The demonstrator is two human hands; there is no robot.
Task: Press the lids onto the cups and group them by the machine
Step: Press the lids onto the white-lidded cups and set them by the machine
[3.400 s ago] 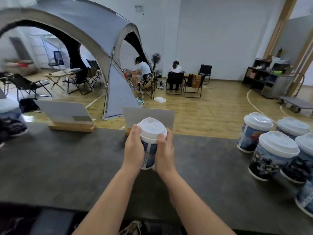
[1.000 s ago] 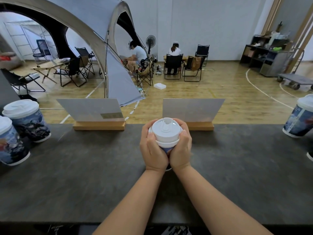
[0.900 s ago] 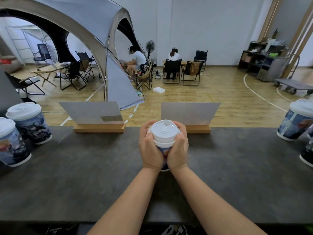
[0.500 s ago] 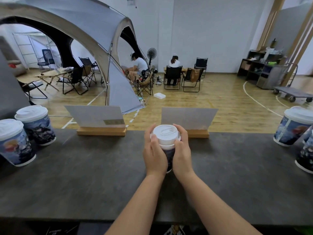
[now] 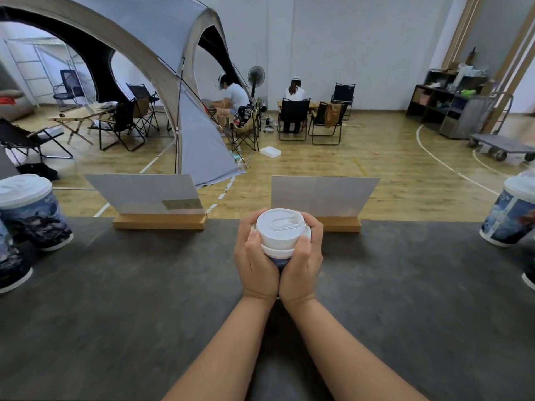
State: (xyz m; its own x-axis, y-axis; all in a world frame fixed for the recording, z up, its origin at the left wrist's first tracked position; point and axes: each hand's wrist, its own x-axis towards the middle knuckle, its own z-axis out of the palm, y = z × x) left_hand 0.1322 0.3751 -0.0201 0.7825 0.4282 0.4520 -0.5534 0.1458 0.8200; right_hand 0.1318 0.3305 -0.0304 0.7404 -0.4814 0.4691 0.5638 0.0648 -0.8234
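I see left hand (image 5: 254, 261) and right hand (image 5: 304, 263) | grip: both clasp blue-printed paper cup (image 5: 278, 260) | white plastic lid (image 5: 280, 230) on | above dark grey tabletop (image 5: 115, 314)

Readable text: none
Sticker on left sign board (image 5: 181, 204): too blurred to read
Cup at right edge (image 5: 511, 217): print illegible

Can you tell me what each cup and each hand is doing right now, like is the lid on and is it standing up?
White plastic lid: on the middle cup, thumbs at its rim.
Blue printed paper cup: upright, gripped by both hands.
Left hand: curled round the cup.
Right hand: curled round the cup.
Lidded printed cup at left: upright, lid on.
Lidded printed cup at right: upright, lid on.
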